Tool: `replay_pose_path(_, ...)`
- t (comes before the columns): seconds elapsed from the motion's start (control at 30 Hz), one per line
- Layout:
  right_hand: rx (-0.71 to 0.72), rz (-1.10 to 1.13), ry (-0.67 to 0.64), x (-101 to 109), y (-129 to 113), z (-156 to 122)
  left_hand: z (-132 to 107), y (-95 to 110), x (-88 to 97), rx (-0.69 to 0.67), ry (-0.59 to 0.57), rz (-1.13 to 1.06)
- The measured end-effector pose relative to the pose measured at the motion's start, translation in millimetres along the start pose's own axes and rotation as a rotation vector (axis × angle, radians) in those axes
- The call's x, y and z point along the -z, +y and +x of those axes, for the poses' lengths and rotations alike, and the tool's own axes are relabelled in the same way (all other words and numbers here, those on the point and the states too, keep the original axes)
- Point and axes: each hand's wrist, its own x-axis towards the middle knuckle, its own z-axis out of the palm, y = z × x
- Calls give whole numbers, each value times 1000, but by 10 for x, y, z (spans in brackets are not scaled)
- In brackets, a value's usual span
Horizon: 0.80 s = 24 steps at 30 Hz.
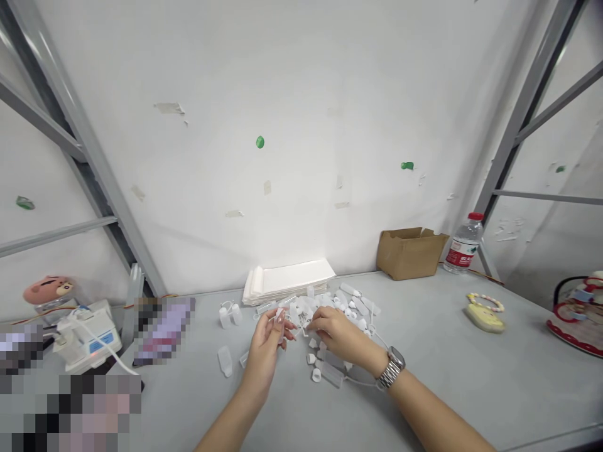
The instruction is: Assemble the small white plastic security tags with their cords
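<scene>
My left hand (264, 351) is closed around a small translucent plastic bottle (281, 316), held upright between thumb and fingers. Just to its right, my right hand (340, 336) reaches into a pile of similar bottles (360, 306), white caps and thin white cords. Its fingertips are pinched together beside a white cord (304, 331); what they hold is too small to tell. A loose bottle (225, 361) lies left of my left hand, with two capped bottles (230, 315) standing behind it. White caps (316, 375) and another bottle (330, 374) lie below my right hand.
Behind the pile lies a stack of white flat sheets or sleeves (292, 276). Further right are an open cardboard box (409, 254), a water bottle (464, 248), a yellow pouch (485, 317) and a bead bracelet (485, 299). A power strip (89, 339) with cables sits left.
</scene>
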Motion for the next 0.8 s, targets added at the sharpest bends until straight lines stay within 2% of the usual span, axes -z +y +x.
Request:
replay_pose_path(0.17, 16, 28, -130, 25, 21, -3, 35, -20, 33, -4, 71, -15)
replay_pose_path(0.37, -149, -90, -128, -62, -29, -11, 57, -39, 47, 6, 81, -32)
replay_pose_path(0.57, -204, -99, -137, -84, -1, -3, 49, -47, 45, 6, 74, -15)
replay_pose_path(0.67, -168, -53, -138, -54, 18, -8, 54, -46, 45, 14, 69, -12)
replay_pose_path(0.8, -34, 2, -133, 24, 48, -17, 48, -31, 45, 18, 68, 1)
